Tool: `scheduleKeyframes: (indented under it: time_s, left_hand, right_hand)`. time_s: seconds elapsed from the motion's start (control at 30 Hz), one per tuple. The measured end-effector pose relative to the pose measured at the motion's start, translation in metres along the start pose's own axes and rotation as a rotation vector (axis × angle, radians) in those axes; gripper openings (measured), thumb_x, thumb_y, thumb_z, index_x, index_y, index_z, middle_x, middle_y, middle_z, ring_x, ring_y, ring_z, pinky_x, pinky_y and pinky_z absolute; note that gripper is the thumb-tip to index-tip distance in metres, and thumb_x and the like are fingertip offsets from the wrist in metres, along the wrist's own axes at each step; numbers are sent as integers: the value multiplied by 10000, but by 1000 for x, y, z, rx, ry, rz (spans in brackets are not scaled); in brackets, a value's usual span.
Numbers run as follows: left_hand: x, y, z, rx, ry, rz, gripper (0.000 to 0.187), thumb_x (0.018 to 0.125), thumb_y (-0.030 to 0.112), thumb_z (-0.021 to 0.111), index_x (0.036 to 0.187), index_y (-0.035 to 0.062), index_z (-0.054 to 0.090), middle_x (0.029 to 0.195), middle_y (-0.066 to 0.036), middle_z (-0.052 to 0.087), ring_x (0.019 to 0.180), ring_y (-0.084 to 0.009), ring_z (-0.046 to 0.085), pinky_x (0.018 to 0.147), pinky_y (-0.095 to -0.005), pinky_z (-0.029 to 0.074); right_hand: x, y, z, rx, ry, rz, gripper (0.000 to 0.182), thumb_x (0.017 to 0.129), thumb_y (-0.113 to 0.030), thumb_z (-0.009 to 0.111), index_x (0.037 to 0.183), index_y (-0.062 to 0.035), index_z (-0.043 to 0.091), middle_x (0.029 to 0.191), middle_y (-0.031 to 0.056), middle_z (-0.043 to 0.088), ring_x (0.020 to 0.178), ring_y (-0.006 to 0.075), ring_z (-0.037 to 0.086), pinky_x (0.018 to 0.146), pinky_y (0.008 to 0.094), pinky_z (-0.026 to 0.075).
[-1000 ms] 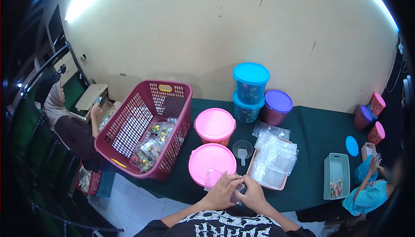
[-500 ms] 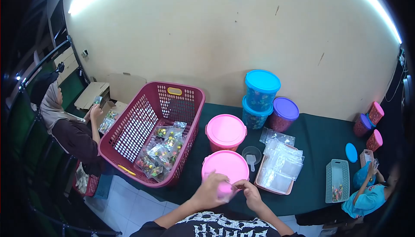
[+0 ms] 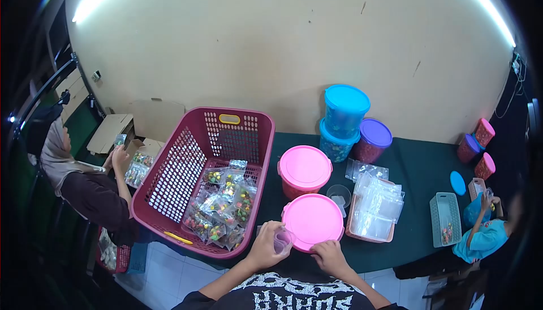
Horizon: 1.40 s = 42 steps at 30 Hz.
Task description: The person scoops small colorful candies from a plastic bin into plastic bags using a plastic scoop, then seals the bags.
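Note:
My left hand (image 3: 266,248) is closed around a small clear plastic cup (image 3: 284,241), held beside the nearest pink-lidded tub. My right hand (image 3: 331,258) has its fingers curled on the front edge of that tub's pink lid (image 3: 313,221). The lid lies flat on the tub, whose body is mostly hidden beneath it. Just behind stands a second tub (image 3: 305,177), red with a pink lid. To the right, a shallow tray (image 3: 370,235) carries a stack of clear plastic bags (image 3: 376,208). A clear round dish (image 3: 339,194) with a scoop-like piece sits between them.
A large maroon basket (image 3: 164,214) at left holds several filled bags (image 3: 223,205). Blue-lidded tubs (image 3: 342,123) and a purple-lidded tub (image 3: 374,140) stand at the back. One person (image 3: 85,191) handles a packet at left; another (image 3: 481,239) works at far right by a grey-green basket (image 3: 444,214).
My hands have moved apart: the left has shifted slightly left with the cup, while the right has come down onto the pink lid's edge. The camera view has shifted a little.

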State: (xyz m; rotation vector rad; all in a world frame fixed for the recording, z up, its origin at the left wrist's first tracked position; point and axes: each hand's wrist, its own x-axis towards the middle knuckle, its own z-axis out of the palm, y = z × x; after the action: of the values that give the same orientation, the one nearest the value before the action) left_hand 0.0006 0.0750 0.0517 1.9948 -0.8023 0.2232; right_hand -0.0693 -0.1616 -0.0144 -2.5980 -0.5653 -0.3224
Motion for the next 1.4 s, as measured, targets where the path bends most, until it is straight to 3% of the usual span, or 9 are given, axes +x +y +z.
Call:
scheduleKeyframes:
  time_s: [0.17, 0.57, 0.9, 1.07, 1.17, 1.2, 1.27, 1.3, 1.4]
  left_hand:
    - [-1, -17, 2, -46, -40, -36, 631, 708, 191, 735, 1230, 26, 421, 1098, -171, 495, 1011, -340, 499, 890, -428, 401]
    - [-12, -56, 8, -87, -15, -13, 737, 692, 143, 750, 1302, -7, 364, 1150, -169, 469, 1071, -313, 494, 947, -408, 411]
    - [-1, -48, 9, -82, -154, -69, 653, 713, 183, 733, 1260, 6, 422, 1170, -174, 500, 1076, -328, 505, 926, -407, 398]
    - [-1, -49, 9, -45, -155, -76, 659, 711, 190, 736, 1262, 13, 423, 1170, -173, 502, 1076, -338, 507, 933, -413, 397]
    - [-8, -52, 9, -34, -173, -124, 704, 709, 176, 746, 1291, 18, 384, 1169, -165, 483, 1098, -314, 501, 945, -411, 400]
    - [-11, -57, 12, -28, -149, -129, 710, 710, 175, 746, 1296, 15, 379, 1172, -166, 479, 1108, -314, 497, 957, -409, 397]
    - [-12, -61, 14, -6, -130, -162, 727, 713, 176, 744, 1310, 9, 364, 1182, -169, 468, 1128, -314, 490, 984, -401, 389]
    - [-12, -62, 15, -11, -141, -163, 727, 713, 176, 744, 1310, 9, 364, 1182, -169, 468, 1128, -314, 490, 984, -401, 389]
    - [-9, -65, 19, 32, -134, -232, 694, 708, 203, 738, 1287, 17, 402, 1184, -159, 488, 1117, -334, 479, 962, -413, 386]
  right_hand:
    - [8, -5, 1, -49, 11, 12, 149, 787, -89, 624, 933, -110, 603, 883, 37, 602, 868, 219, 555, 852, 375, 375]
    - [53, -34, -56, -78, 221, 47, 124, 758, -69, 636, 871, -82, 589, 850, 65, 583, 872, 255, 547, 891, 418, 359]
    - [173, 98, 5, -351, 168, -115, 126, 781, -79, 565, 903, -106, 586, 888, 45, 579, 953, 224, 552, 976, 451, 327]
    - [177, 120, 10, -337, 196, -18, 113, 802, -105, 557, 913, -102, 581, 905, 45, 598, 960, 225, 568, 985, 492, 325]
    - [155, 122, -13, -249, 390, 288, 147, 813, -144, 586, 942, -73, 588, 943, 83, 621, 942, 272, 583, 926, 450, 392]
    - [138, 130, -16, -246, 385, 306, 147, 813, -144, 586, 942, -73, 588, 943, 83, 621, 942, 272, 583, 926, 450, 392]
    - [102, 146, -22, -218, 349, 713, 227, 826, -221, 613, 990, -66, 588, 966, 126, 628, 930, 322, 596, 835, 446, 457]
    - [84, 149, -19, -219, 346, 725, 227, 826, -221, 613, 990, -66, 588, 966, 126, 628, 930, 322, 596, 835, 446, 457]
    - [40, 150, -1, -261, -68, 990, 403, 817, -376, 639, 1007, -27, 567, 931, 169, 626, 929, 370, 605, 784, 473, 488]
